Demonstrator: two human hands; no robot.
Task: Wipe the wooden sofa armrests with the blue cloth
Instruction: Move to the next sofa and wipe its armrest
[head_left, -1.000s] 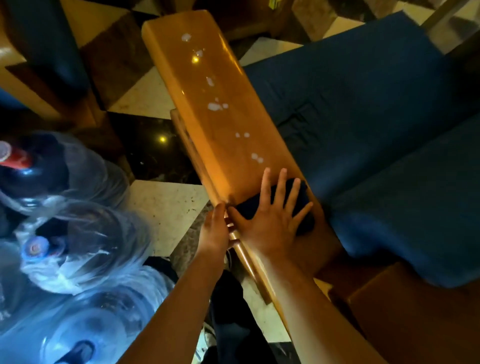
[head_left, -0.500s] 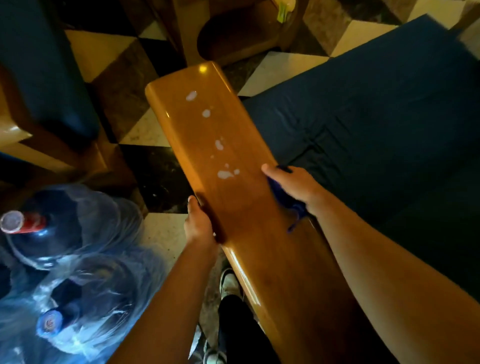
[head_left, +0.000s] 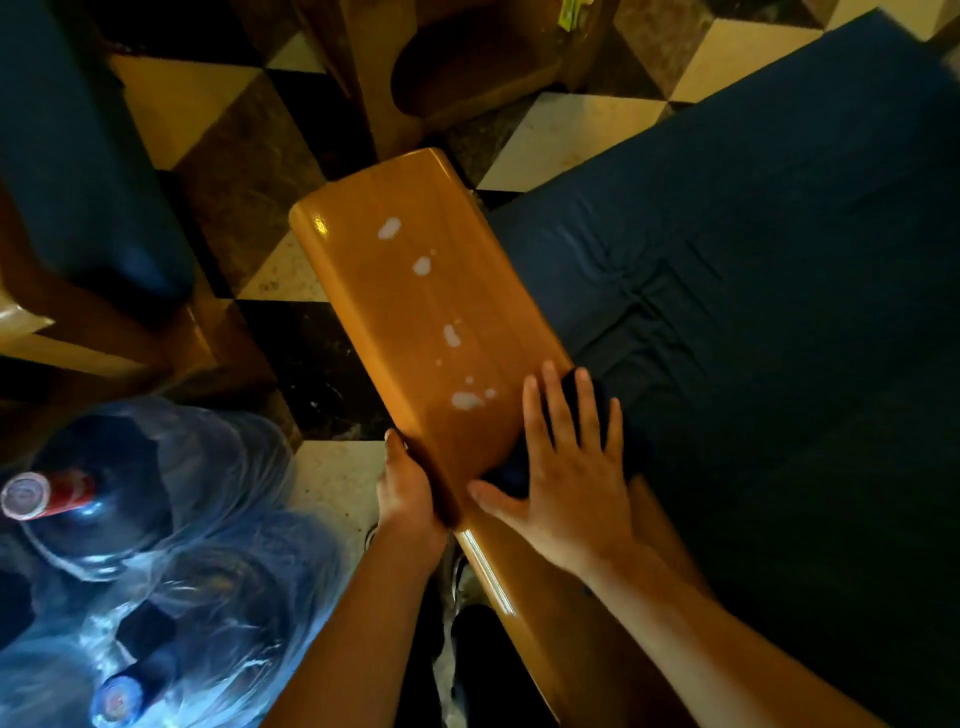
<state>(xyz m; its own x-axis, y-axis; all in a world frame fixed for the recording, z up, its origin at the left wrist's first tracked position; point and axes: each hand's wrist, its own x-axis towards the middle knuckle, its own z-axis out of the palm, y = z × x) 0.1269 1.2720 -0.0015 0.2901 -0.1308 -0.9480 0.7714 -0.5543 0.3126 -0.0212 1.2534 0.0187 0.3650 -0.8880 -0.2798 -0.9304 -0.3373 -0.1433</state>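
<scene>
Head view: right hand (head_left: 569, 483) flat, fingers (head_left: 587, 410) spread, pressing blue cloth (head_left: 511, 470) onto wooden armrest (head_left: 415, 312); left hand (head_left: 408, 493) curled around armrest's outer edge.

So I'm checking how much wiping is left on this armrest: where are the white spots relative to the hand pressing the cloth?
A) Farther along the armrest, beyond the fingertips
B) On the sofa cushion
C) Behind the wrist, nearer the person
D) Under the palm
A: the white spots lie on the wooden armrest past the fingertips of the right hand, which is flat on the blue cloth.
</scene>
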